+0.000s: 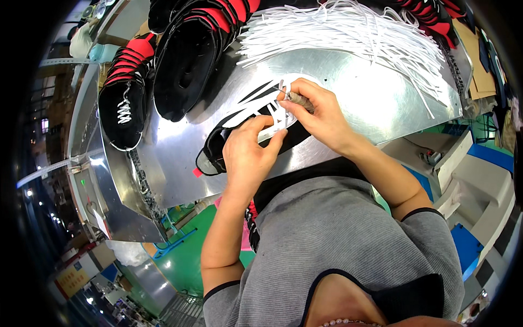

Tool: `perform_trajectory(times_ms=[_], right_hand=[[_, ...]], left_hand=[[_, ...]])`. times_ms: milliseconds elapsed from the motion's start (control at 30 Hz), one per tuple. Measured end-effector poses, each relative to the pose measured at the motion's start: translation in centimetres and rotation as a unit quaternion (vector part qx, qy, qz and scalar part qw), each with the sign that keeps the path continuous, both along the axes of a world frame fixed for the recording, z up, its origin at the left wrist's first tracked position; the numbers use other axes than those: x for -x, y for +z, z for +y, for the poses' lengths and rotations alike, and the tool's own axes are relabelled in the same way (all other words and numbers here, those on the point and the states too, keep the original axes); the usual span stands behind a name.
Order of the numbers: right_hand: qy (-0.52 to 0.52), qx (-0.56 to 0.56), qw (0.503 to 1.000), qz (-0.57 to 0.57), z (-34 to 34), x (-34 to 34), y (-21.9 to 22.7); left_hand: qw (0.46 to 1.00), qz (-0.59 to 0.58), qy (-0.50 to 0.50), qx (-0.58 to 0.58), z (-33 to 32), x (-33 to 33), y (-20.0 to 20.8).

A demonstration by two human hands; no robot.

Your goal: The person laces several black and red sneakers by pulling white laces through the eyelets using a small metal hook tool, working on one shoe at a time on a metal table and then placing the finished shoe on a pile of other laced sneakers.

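A black and white shoe upper (234,120) lies on the metal table, its grey heel with a red tab toward me. My left hand (250,150) grips its near side, thumb and forefinger bent around the white lacing (279,115). My right hand (321,111) is closed over the far part of the lacing. In its fingers is a small tool with a tape-wrapped, brownish handle (300,102). A white lace end stands up beside the right fingertips; the tool's tip is too small to make out clearly.
A large bundle of white laces (348,32) spreads along the back of the metal table (381,82). Nested black and red shoe uppers (182,71) stand at the left, beside another stack with a laced one (122,111) in front. More uppers (427,19) sit at the far right.
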State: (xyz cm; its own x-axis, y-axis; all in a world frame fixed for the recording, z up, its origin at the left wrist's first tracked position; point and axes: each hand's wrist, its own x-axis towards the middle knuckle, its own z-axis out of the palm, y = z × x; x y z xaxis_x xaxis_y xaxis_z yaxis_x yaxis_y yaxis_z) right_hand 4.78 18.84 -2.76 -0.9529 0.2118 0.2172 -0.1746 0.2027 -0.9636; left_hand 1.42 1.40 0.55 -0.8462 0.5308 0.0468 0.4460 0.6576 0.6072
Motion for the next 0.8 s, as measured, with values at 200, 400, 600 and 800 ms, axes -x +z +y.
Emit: perform_trajectory(times_ms=[200,400,600,800], right_hand=[[-0.014,0.092,0.992,-0.086,0.4,-2.1,0.3],[0.052,-0.020,0.989,-0.139,0.6,-5.0,0.7],[0.059,-0.048,0.983,-0.168,0.6,-4.4,0.7],[0.007,0.029,0.982,-0.186,-2.7,-2.8,-1.0]], left_hand=[[0.995,0.101,-0.001,0.001,0.4,0.1,-0.6],[0.993,0.115,-0.019,0.024,0.4,0.3,-0.3],[0.996,0.070,-0.040,-0.030,0.2,0.6,-0.6],[0.996,0.036,-0.042,-0.073,-0.8,-0.1,-1.3]])
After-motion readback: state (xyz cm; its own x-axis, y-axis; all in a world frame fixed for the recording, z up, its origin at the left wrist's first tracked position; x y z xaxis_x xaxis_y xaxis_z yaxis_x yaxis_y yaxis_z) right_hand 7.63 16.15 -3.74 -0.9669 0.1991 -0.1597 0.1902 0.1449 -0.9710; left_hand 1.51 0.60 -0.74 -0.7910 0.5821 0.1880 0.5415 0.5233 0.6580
